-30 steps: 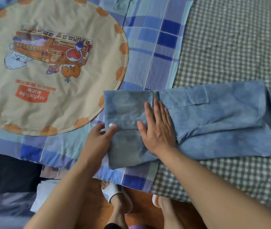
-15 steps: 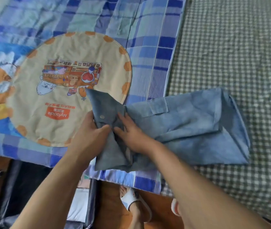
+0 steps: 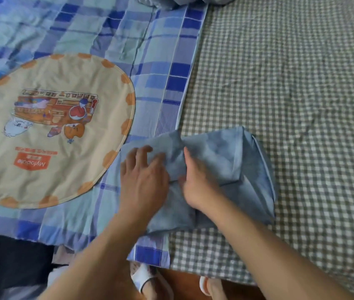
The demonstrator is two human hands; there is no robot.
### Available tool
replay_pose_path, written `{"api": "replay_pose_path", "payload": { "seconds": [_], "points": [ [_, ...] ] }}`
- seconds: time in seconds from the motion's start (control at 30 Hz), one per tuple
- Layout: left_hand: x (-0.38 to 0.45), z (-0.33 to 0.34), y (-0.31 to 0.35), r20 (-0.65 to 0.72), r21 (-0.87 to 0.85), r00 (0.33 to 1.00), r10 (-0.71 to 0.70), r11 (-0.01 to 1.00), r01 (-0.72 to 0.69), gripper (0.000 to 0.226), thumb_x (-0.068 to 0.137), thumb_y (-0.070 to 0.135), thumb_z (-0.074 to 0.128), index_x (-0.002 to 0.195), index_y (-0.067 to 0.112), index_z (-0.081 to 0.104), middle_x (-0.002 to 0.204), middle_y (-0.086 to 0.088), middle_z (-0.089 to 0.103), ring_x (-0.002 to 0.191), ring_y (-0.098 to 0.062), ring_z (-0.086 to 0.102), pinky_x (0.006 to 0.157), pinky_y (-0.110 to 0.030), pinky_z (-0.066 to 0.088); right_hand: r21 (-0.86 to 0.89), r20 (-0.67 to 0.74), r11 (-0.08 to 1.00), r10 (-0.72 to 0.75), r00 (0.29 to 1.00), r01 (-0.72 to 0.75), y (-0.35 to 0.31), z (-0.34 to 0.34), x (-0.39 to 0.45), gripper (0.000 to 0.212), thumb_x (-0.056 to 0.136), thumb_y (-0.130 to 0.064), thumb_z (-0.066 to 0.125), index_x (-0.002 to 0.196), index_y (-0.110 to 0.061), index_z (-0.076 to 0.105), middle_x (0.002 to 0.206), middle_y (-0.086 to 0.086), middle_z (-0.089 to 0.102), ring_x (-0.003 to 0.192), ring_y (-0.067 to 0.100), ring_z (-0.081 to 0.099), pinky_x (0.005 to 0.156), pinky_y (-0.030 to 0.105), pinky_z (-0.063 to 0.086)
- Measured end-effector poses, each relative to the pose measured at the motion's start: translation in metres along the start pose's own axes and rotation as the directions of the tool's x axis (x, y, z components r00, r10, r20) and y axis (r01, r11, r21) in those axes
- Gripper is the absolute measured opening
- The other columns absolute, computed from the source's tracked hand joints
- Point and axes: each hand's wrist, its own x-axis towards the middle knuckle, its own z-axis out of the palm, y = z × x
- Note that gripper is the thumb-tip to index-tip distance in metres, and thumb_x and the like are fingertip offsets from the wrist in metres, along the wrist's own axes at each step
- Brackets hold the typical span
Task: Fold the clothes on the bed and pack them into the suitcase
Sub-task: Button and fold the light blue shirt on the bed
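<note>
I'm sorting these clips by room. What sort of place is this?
Most likely a bedroom at home. The hands fold a blue garment on a bed with a checked sheet and a plaid quilt. Slippered feet stand beside it.

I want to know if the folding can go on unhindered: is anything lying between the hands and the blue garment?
Nothing visible does. The left hand and the right hand both lie directly on the blue garment, which rests on the bed.
</note>
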Motion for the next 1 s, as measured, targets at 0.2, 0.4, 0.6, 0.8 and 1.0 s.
{"api": "replay_pose_path", "payload": {
  "seconds": [0.2, 0.4, 0.6, 0.8, 1.0],
  "points": [
    [0.002, 0.047, -0.046, 0.405, 0.162, 0.888, 0.220, 0.938, -0.307, 0.075, 0.097, 0.061, 0.023, 0.162, 0.033, -0.003, 0.170, 0.005, -0.010, 0.156, -0.028, -0.014, 0.125, -0.054, -0.001, -0.317, -0.407, 0.921, -0.349, 0.844, 0.228, -0.028, 0.041, 0.009, 0.055, 0.099, -0.025, 0.041, 0.153, -0.012, 0.038, 0.160, 0.015, 0.030, 0.146, 0.036, 0.028, 0.119, 0.048, 0.028],
    [-0.009, 0.042, -0.043, 0.268, 0.109, 0.963, 0.036, 0.992, -0.067, 0.060, 0.100, 0.057, 0.025, 0.158, 0.040, 0.025, 0.171, -0.001, 0.001, 0.156, -0.028, -0.008, 0.124, -0.047, -0.008, -0.448, -0.088, 0.872, -0.262, 0.961, 0.197, 0.030, 0.053, 0.069, 0.080, 0.094, -0.063, 0.003, 0.160, -0.020, 0.017, 0.169, 0.004, 0.008, 0.155, 0.026, 0.004, 0.125, 0.043, 0.005],
    [-0.101, 0.045, -0.026, 0.325, 0.131, 0.946, -0.026, 0.991, -0.018, 0.069, 0.101, 0.055, 0.030, 0.162, 0.027, 0.018, 0.170, -0.008, 0.001, 0.156, -0.033, -0.005, 0.124, -0.055, 0.010, -0.615, -0.148, 0.781, -0.254, 0.956, 0.112, 0.032, 0.057, 0.072, 0.073, 0.101, -0.056, 0.022, 0.161, -0.013, 0.014, 0.169, 0.008, 0.003, 0.155, 0.030, -0.003, 0.125, 0.048, -0.003],
    [-0.085, 0.043, -0.029, 0.383, 0.048, 0.922, -0.065, 0.998, 0.050, 0.076, 0.092, 0.058, 0.038, 0.161, 0.032, 0.020, 0.170, -0.002, 0.010, 0.157, -0.027, 0.002, 0.123, -0.059, 0.013, -0.640, -0.166, 0.719, -0.474, 0.865, 0.272, 0.010, 0.061, 0.047, 0.069, 0.103, -0.046, 0.034, 0.161, -0.015, 0.016, 0.168, 0.010, 0.001, 0.155, 0.034, -0.004, 0.125, 0.052, 0.004],
    [-0.033, 0.024, -0.058, 0.110, 0.028, 0.983, 0.150, 0.988, -0.154, 0.051, 0.093, 0.040, 0.050, 0.139, 0.018, 0.055, 0.151, -0.009, 0.050, 0.143, -0.033, 0.038, 0.119, -0.057, 0.022, -0.559, -0.089, 0.805, -0.299, 0.950, 0.201, 0.030, 0.063, 0.074, 0.070, 0.100, -0.059, 0.015, 0.161, -0.025, 0.004, 0.169, 0.007, -0.003, 0.155, 0.025, -0.007, 0.125, 0.047, 0.007]
  ]
}}
